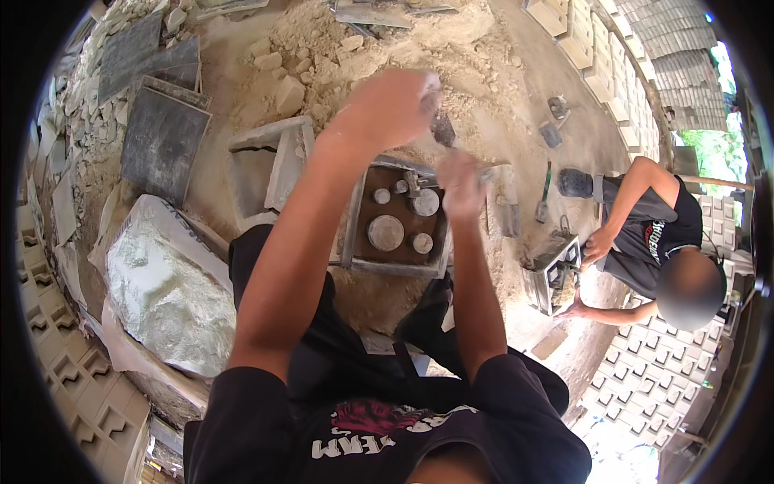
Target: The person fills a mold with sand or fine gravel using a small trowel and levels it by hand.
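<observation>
My left hand (391, 109) is closed in a fist above the far side of a square casting frame (350, 234). From it a dark narrow tool (442, 129) points down toward my right hand (463, 184), and its kind is unclear. My right hand is smeared by motion over the frame's far right corner, its fingers hard to read. Inside the frame, round pale discs of different sizes lie on brown sand: a large disc (386, 233), another disc (426, 202) and smaller ones. A small metal piece (413, 183) stands among them.
An empty square frame (290, 165) lies to the left, near dark flat boards (165, 141). A sack of pale powder (165, 282) sits at lower left. Lumpy sand (387, 48) is heaped beyond. On the right, a co-worker (645, 218) handles another frame (552, 274); a small trowel (544, 206) lies nearby.
</observation>
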### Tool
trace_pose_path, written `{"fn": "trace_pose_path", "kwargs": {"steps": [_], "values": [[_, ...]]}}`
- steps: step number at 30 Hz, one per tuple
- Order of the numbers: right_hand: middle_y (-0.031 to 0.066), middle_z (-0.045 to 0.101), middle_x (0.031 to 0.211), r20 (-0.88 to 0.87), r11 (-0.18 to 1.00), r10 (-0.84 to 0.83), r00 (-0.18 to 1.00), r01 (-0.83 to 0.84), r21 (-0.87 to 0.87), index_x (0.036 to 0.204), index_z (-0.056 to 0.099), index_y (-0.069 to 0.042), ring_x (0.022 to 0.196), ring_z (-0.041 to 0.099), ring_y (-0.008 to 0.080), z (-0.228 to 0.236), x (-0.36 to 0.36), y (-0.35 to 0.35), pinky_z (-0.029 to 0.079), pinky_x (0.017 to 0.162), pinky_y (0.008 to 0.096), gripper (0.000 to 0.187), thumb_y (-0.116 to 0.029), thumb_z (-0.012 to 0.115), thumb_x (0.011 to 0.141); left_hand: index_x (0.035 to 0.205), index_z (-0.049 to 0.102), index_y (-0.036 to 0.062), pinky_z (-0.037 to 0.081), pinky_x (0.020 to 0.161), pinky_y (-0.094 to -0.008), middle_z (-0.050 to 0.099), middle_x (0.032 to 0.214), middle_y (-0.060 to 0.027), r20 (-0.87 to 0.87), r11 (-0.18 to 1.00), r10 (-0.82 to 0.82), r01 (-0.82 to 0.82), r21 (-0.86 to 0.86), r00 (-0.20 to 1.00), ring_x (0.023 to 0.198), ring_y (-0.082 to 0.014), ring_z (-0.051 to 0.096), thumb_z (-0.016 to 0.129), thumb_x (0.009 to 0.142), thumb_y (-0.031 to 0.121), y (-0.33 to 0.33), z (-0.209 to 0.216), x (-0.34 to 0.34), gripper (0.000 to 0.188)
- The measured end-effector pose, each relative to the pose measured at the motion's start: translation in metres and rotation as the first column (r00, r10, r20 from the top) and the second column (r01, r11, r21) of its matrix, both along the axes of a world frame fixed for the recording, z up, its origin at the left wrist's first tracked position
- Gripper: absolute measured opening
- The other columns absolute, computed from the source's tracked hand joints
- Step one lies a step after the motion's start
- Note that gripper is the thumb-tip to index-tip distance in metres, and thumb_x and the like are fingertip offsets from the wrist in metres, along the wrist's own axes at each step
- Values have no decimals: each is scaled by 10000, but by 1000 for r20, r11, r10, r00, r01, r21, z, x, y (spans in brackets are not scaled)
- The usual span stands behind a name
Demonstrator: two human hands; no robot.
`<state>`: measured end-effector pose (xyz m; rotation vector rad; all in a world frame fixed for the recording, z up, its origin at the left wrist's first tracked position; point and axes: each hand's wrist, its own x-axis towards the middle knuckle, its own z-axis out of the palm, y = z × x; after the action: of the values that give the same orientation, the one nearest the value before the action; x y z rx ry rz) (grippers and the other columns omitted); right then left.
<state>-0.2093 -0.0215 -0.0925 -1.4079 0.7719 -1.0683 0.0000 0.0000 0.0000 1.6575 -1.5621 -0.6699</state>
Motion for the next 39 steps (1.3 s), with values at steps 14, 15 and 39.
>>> {"fn": "trace_pose_path", "kwargs": {"steps": [14,15,39], "values": [[-68,347,545,-393,994,65,917,-94,-54,573,380,-80,540,318,44,20,4,-1,223,487,275,523,-350,632,943,1058,670,10,509,715,-410,690,851,-189,-50,989,124,-128,-76,991,792,-342,672,594,924,315,-6,-9,-6,342],[-66,348,546,-213,999,-49,976,51,6,571,378,-77,540,324,44,23,13,-1,227,487,272,524,-343,634,944,1057,670,8,510,714,-407,690,854,-192,-31,988,137,-139,-67,990,794,-340,674,599,921,319,-3,-5,-6,347],[-33,442,549,-193,969,227,955,-202,140,601,488,-52,514,357,39,11,4,-17,286,472,251,346,-83,589,930,1084,659,-14,520,766,-376,709,938,-201,-139,969,186,-205,-137,973,873,-305,701,619,920,401,19,15,9,448]]}}
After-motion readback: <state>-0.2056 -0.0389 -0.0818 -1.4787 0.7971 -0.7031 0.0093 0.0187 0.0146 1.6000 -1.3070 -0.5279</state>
